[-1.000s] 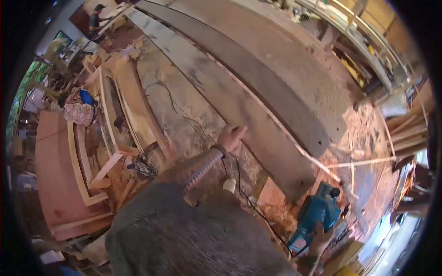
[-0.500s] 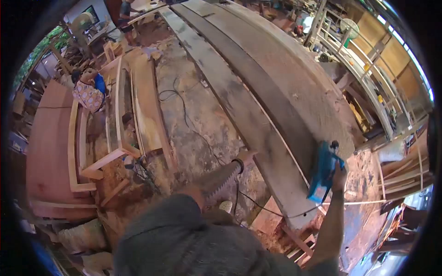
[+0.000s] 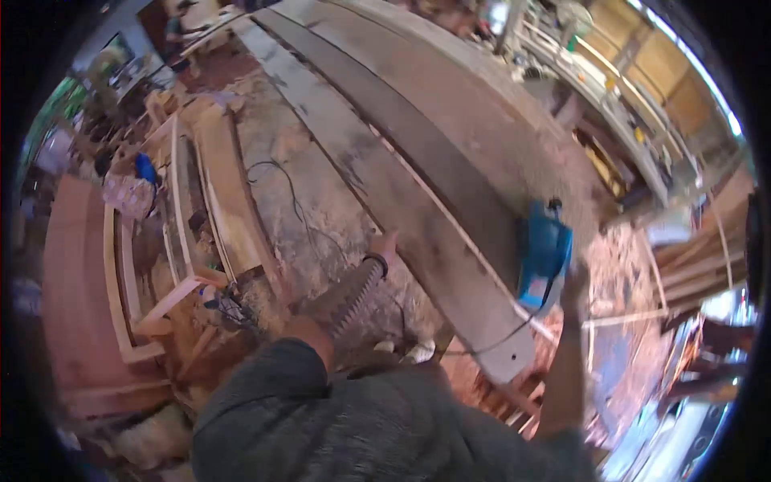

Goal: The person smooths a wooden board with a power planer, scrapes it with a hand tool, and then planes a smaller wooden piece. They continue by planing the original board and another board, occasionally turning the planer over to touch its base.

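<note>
My left hand (image 3: 384,244) rests at the left edge of the nearest long wooden plank (image 3: 450,277), fingers stretched out, with a dark band at the wrist. A blue electric hand planer (image 3: 546,253) sits over the right-hand part of the planks, near their close end. Its black cord (image 3: 514,337) crosses the near plank. Right behind the planer is my right hand (image 3: 574,285), blurred; whether its fingers still grip the handle cannot be made out. A darker second plank (image 3: 434,153) lies alongside the first.
To the left stand wooden frames (image 3: 181,201) and a broad reddish board (image 3: 72,281). A person in a patterned garment (image 3: 128,193) is beside them; another person (image 3: 181,36) is at the far end. A cluttered bench (image 3: 602,88) stands at right. Another cord (image 3: 293,193) lies on the floor.
The view has shifted, so the planks and planer appear further left and higher. My right hand now sits further behind the planer than before. My left hand remains at the plank's edge.
</note>
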{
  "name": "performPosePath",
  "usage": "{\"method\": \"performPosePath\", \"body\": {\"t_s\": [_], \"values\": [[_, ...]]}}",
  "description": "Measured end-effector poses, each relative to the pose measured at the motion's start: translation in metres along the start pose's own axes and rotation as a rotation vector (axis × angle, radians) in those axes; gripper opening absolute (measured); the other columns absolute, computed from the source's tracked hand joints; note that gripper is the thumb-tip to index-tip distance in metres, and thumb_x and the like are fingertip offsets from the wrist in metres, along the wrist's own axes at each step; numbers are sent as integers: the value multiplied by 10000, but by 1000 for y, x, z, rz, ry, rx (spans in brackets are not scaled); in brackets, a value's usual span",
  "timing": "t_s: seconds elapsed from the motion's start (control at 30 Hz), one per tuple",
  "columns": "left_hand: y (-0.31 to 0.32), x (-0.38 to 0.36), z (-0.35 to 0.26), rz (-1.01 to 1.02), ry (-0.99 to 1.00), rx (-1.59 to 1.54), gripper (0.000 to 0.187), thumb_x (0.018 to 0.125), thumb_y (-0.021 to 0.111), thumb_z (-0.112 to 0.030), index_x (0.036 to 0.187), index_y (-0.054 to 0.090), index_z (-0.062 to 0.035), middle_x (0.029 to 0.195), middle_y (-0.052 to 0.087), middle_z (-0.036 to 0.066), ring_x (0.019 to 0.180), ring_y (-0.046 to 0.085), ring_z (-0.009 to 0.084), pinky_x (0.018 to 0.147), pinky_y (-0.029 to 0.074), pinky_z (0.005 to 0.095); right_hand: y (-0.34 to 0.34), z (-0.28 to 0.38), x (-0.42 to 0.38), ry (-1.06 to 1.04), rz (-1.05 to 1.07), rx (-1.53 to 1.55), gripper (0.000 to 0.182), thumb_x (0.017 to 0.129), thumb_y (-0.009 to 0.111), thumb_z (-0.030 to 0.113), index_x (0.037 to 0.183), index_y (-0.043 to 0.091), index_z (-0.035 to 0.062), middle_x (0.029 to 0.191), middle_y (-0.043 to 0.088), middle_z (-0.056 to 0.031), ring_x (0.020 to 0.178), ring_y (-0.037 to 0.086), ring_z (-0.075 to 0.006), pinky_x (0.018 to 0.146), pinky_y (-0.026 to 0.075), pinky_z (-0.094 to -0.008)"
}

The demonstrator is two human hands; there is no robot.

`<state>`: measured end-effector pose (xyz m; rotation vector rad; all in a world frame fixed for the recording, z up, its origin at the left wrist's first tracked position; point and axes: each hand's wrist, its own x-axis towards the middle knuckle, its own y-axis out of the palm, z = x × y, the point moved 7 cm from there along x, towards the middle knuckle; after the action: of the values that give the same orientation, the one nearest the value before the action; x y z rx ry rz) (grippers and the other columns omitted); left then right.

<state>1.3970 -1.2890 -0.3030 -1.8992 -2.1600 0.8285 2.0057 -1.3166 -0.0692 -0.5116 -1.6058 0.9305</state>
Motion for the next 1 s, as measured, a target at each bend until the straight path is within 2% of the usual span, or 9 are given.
{"method": "performPosePath", "body": {"t_s": [0.07, 0.1, 0.27, 0.37, 0.6, 0.7, 0.8, 0.9, 1.0], "values": [[-29, 32, 7, -154, -170, -152, 695, 938, 704, -512, 1407, 575, -15, 1149, 704, 204, 1099, 698, 352, 933, 562, 468, 24, -61, -115, 745, 302, 500, 451, 1063, 554, 184, 1478, 542, 9, 1525, 520, -239, 1342, 524, -444, 1156, 408, -561], [-38, 46, 6, -224, -250, -239, 672, 942, 704, -504, 1387, 590, -13, 1215, 689, 200, 1123, 692, 335, 943, 560, 456, 25, -69, -168, 1042, 360, 614, 448, 1056, 557, 234, 1453, 553, 27, 1458, 530, -216, 1281, 529, -418, 1103, 420, -541], [-67, 83, -7, -490, -506, -374, 891, 838, 758, -585, 1401, 530, 66, 1318, 660, 257, 1217, 662, 362, 1024, 528, 454, 42, 8, -339, 1673, 533, 1367, 479, 1020, 573, 481, 1328, 607, 116, 1127, 579, -100, 974, 558, -289, 838, 479, -443], [-79, 101, -3, -560, -583, -321, 1077, 756, 799, -652, 1427, 474, 125, 1346, 649, 303, 1269, 643, 395, 1076, 505, 462, 69, 20, -371, 1725, 544, 1591, 529, 999, 583, 630, 1253, 640, 170, 928, 609, -30, 791, 575, -212, 680, 515, -384], [-94, 87, -23, -449, -545, -275, 1102, 710, 853, -697, 1328, 538, 160, 1282, 686, 310, 1210, 682, 403, 1013, 549, 449, 76, 41, -337, 1792, 451, 1446, 482, 1010, 593, 574, 1262, 634, 165, 966, 616, -31, 842, 589, -214, 724, 520, -381], [-99, 76, -35, -604, -478, -224, 880, 757, 807, -744, 910, 740, 121, 912, 769, 265, 870, 772, 354, 779, 580, 456, 77, 52, -317, 1806, 474, 1420, 479, 1014, 591, 563, 1271, 633, 160, 984, 620, -33, 859, 593, -216, 739, 522, -384], [-98, 81, -26, -588, -480, -203, 854, 762, 808, -741, 873, 744, 103, 889, 772, 249, 830, 772, 351, 742, 582, 452, 73, 61, -305, 1808, 486, 1401, 477, 1018, 589, 551, 1279, 631, 155, 1002, 624, -35, 877, 597, -218, 753, 524, -387], [-93, 86, -20, -469, -514, -283, 1029, 666, 909, -681, 1174, 631, 169, 1143, 735, 315, 1113, 727, 400, 947, 578, 446, 70, 67, -300, 1806, 483, 1403, 474, 1022, 587, 540, 1288, 630, 150, 1020, 628, -37, 894, 601, -220, 768, 526, -390], [-95, 91, -21, -440, -462, -283, 1008, 657, 919, -674, 1133, 653, 175, 1135, 737, 322, 1126, 727, 392, 954, 577, 440, 66, 71, -299, 1804, 468, 1410, 472, 1026, 585, 529, 1297, 629, 145, 1039, 632, -39, 912, 605, -222, 782, 528, -393]]}}
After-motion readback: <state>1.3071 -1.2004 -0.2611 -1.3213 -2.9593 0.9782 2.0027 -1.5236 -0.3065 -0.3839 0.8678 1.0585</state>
